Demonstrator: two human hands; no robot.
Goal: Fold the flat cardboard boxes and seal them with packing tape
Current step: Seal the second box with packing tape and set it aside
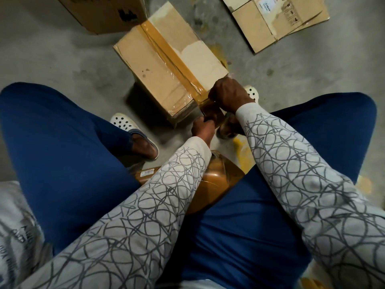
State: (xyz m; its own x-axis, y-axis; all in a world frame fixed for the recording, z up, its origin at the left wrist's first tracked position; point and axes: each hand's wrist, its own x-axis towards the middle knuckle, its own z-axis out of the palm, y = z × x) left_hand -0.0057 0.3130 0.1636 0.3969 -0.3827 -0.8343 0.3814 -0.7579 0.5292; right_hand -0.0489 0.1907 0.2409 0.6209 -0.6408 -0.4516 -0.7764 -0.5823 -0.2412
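A folded cardboard box (158, 65) stands on the concrete floor between my feet, with a strip of brown packing tape (166, 51) running along its top seam. At the box's near corner my right hand (228, 93) pinches the tape where it comes off the edge. Just below, my left hand (203, 127) grips a small dark tool against the stretched tape. The tape roll (226, 127) hangs under my right wrist, mostly hidden.
A larger printed box (104, 13) stands at the back left. Flat cardboard sheets (277, 21) lie at the back right. A pack of brown tape rolls (216, 180) rests between my knees. My white perforated clogs (123, 123) flank the box.
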